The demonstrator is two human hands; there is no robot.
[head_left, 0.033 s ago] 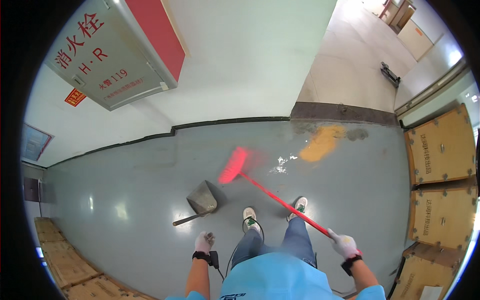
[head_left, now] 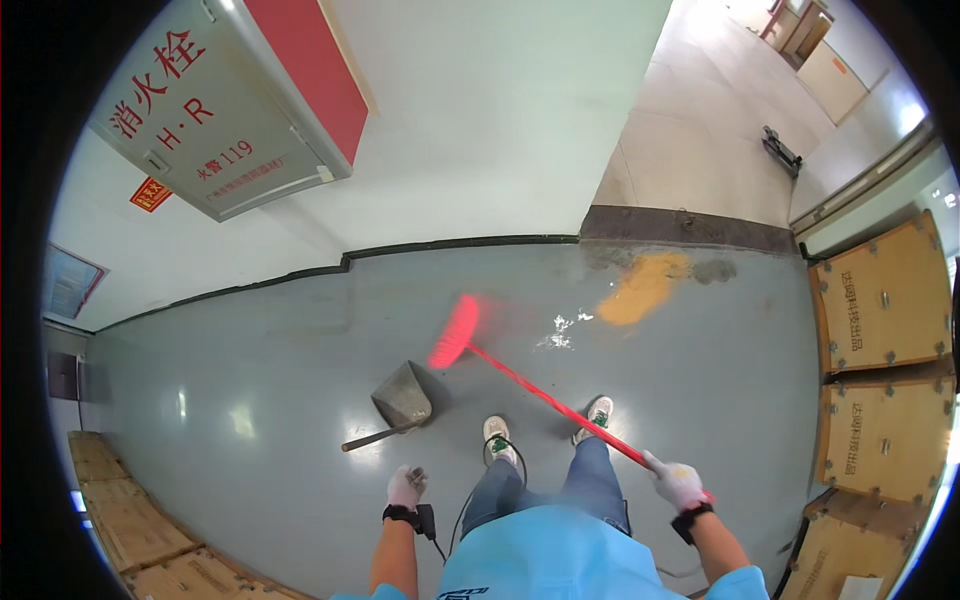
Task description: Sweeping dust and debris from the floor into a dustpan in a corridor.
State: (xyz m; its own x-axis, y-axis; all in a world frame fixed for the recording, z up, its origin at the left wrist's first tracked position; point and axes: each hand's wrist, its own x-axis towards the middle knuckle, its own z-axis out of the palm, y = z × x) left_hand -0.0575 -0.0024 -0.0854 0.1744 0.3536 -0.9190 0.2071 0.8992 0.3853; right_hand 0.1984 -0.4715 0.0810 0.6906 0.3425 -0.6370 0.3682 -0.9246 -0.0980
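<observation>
My right hand, in a white glove, is closed round the upper part of a red broom's handle. The handle runs up and left to a bright red broom head, smeared by motion, low over or on the grey floor. My left hand, also gloved, hangs with its fingers curled in and nothing seen in it. Beyond it lies a grey metal dustpan on the floor, its stick handle pointing toward my left. The left hand does not touch the dustpan.
White scraps and a tan patch mark the floor ahead. Wooden crates line the right side, and more crates the left. A dark threshold crosses the doorway. A hydrant cabinet hangs on the white wall.
The broom head has shifted slightly left, toward the dustpan. My right hand has moved a little left and up with the handle. My left hand and the dustpan stay nearly in place.
</observation>
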